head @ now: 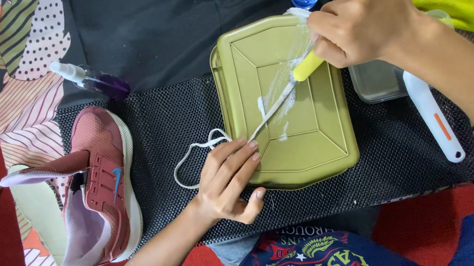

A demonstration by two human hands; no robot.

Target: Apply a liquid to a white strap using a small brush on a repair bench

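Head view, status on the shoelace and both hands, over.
Left hand pins white shoelace on olive tray lid. Right hand scrubs it with yellow-handled brush, suds on lid. Pink shoe well clear, left.

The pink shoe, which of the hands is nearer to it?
Left. The left hand presses the white lace on the tray edge, just right of the pink shoe. The right hand is farther, scrubbing over the tray.
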